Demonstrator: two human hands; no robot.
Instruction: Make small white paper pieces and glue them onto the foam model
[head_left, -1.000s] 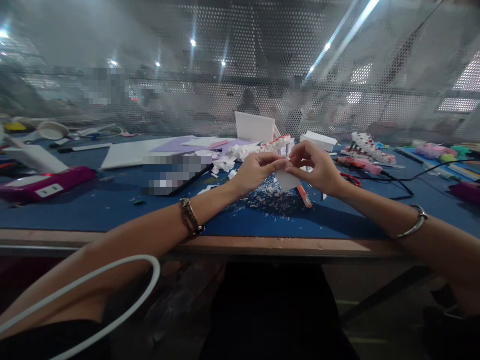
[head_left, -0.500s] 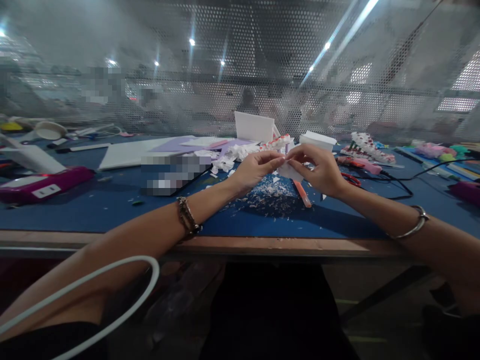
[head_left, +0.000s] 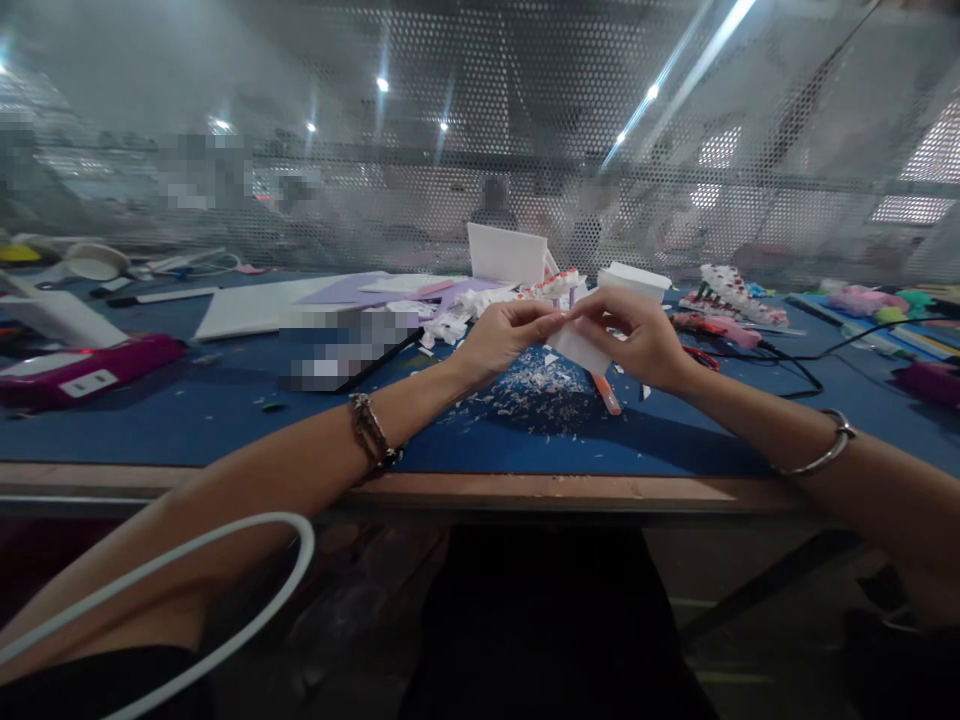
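Note:
Both hands meet over the blue table, fingertips pinched together at a white piece of paper (head_left: 583, 346). My right hand (head_left: 637, 335) is closed on the paper, which hangs below its fingers. My left hand (head_left: 501, 342) is closed too, its thumb and fingers pressed at the paper's upper left edge; the exact pinch is partly hidden. Below them lies a scatter of small white scraps (head_left: 536, 395). An orange stick-like tool (head_left: 607, 395), perhaps a cutter, lies under the paper. Behind the fingers stands a white piece with red spots (head_left: 551, 286).
Crumpled white paper (head_left: 454, 318) and white and purple sheets (head_left: 262, 305) lie to the left. A magenta power strip (head_left: 97, 368) is at far left. On the right are a pink-handled tool with a black cord (head_left: 739, 332) and a red-spotted white model (head_left: 731, 290). A perforated screen rises behind.
The white paper has swung slightly and shows more of its face below my right fingers. Both hands stay almost in place, still pinched together.

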